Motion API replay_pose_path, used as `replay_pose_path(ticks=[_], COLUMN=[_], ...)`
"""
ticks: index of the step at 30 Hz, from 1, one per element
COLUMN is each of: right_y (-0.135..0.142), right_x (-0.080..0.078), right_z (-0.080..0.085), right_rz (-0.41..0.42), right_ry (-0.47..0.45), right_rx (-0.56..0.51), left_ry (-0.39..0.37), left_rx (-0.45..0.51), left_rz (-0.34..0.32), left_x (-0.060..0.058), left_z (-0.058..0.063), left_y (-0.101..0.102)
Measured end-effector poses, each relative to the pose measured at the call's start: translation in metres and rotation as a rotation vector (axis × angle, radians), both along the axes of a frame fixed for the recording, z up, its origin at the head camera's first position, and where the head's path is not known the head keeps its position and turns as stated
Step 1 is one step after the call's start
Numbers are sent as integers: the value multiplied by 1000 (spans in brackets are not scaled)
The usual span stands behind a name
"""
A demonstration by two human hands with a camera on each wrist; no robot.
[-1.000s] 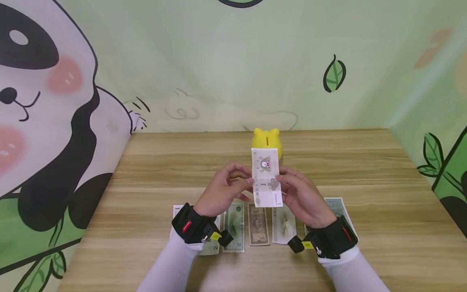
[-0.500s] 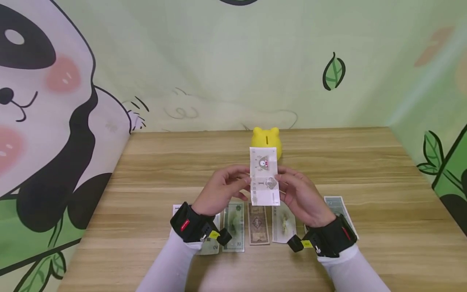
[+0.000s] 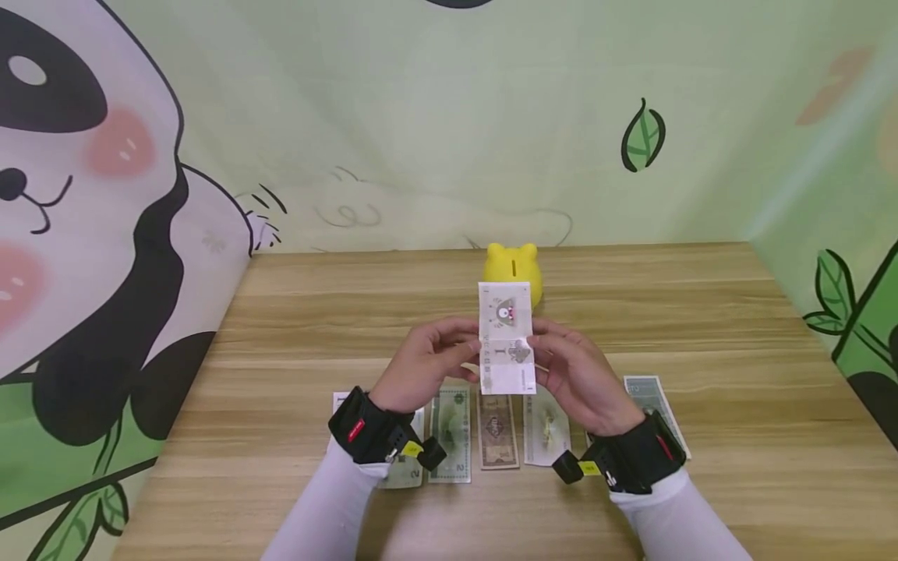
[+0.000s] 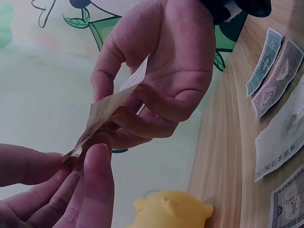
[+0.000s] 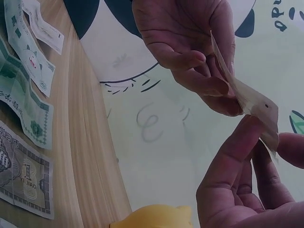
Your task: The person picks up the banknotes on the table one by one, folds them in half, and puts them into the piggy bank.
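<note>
My left hand (image 3: 424, 368) pinches the left edge of a pale paper banknote (image 3: 505, 366) between thumb and fingers. On the opposite edge, my right hand (image 3: 582, 378) pinches the same note, which is held lengthwise above the table. It has a fold crease across its middle, a figure 1 and a small cartoon drawing. Both wrist views show the note (image 4: 107, 109) bent along that crease. Directly behind it stands a yellow piggy bank (image 3: 514, 266) with animal ears and a coin slot; the note covers its lower front.
Several banknotes lie in a row nearer me: a green one (image 3: 450, 440), a brown one (image 3: 498, 436), a whitish one (image 3: 547, 432) and a blue-grey one (image 3: 651, 399). The arms partly cover the outer notes. A printed wall (image 3: 421, 156) rises behind the wooden table (image 3: 316, 312).
The banknote has shifted slightly left and up in the head view, still between both hands. The head view has also moved a little. Otherwise both hands keep their grip.
</note>
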State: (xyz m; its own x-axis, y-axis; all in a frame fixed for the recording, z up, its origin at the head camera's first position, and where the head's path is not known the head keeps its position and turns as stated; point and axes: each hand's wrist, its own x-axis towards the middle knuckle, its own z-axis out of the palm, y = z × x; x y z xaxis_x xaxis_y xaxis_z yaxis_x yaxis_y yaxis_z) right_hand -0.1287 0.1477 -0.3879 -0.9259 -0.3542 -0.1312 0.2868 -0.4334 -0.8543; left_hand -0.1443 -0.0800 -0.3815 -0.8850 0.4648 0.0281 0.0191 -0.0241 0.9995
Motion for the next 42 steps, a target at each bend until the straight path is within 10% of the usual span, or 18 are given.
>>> replay_pose_path(ticks=[42], right_y=[2], right_x=[-1], right_z=[0], right_rz=[-19], right_ry=[-9], right_rx=[3], left_ry=[-32], left_rx=[64], left_rz=[-17], left_x=[-3], left_z=[-1], left_y=[-3])
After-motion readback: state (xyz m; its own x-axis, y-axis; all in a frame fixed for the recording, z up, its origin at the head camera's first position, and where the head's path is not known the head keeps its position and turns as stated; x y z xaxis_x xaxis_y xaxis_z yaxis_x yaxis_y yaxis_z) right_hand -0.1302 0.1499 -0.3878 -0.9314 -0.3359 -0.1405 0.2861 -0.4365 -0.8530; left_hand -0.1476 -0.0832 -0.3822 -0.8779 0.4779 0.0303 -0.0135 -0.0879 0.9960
